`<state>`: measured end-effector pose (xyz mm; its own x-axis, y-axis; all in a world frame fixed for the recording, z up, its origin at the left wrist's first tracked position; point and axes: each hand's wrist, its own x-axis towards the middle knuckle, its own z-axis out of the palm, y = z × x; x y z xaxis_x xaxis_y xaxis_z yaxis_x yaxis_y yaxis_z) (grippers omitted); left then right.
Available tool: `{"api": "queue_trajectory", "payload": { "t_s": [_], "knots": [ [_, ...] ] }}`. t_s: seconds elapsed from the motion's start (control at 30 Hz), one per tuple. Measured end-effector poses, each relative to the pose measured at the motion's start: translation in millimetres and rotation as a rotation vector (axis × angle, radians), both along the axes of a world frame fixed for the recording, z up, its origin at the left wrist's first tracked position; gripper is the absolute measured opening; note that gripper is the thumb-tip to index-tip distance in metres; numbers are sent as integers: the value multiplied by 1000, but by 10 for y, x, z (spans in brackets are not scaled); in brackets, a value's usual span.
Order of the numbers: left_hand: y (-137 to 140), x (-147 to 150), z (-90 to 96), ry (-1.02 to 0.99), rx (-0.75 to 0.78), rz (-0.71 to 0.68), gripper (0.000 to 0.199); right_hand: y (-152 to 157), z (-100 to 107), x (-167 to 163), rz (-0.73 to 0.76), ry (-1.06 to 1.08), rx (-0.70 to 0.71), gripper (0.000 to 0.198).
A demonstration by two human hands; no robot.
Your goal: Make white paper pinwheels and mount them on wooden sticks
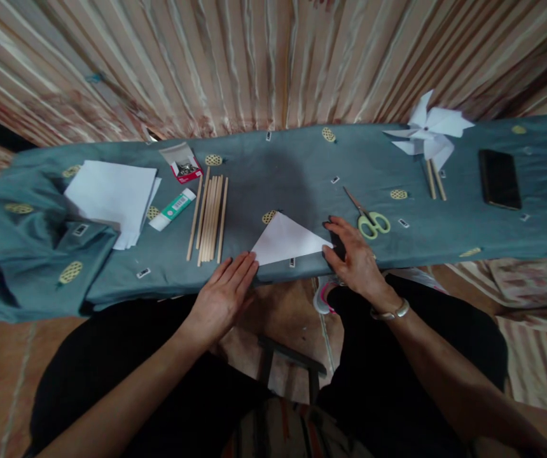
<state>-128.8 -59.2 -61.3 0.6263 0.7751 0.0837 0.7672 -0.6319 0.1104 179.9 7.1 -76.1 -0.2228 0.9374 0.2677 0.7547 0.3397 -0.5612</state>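
Note:
A white sheet of paper folded into a triangle (291, 240) lies near the front edge of the cloth-covered table, its long side toward me. My left hand (223, 296) rests flat with stretched fingers, the fingertips touching the triangle's left corner. At the right corner is my right hand (357, 261), its thumb and fingers apart around the tip, the thumb touching or very close to the paper. Scissors (369, 219) with green handles lie just beyond my right hand. Several wooden sticks (211, 219) lie side by side beyond my left hand.
A stack of white paper (106, 191), a glue box (173, 210) in green and white, and an open red box (185, 166) of small metal pieces stand left. Two white paper pinwheels (429, 130) on sticks and a black phone (499, 179) lie right. A striped curtain (264, 63) hangs behind.

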Motion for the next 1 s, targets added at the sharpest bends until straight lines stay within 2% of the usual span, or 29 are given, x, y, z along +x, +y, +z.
{"api": "queue_trajectory", "payload": {
  "t_s": [0.13, 0.37, 0.63, 0.83, 1.0],
  "knots": [
    [-108, -124, 12, -32, 38, 29, 59, 5, -5, 13, 14, 31, -12, 39],
    [-174, -156, 5, -58, 76, 54, 63, 32, 4, 34, 17, 47, -32, 39],
    [-171, -107, -27, -99, 129, 71, 53, 44, 21, 62, 21, 54, -42, 41],
    [-172, -107, -11, -87, 85, 90, 50, 49, 10, 84, 42, 36, -35, 43],
    [-173, -95, -1, -133, 59, 117, 67, 62, -16, 105, 40, 48, -38, 47]
  ]
}}
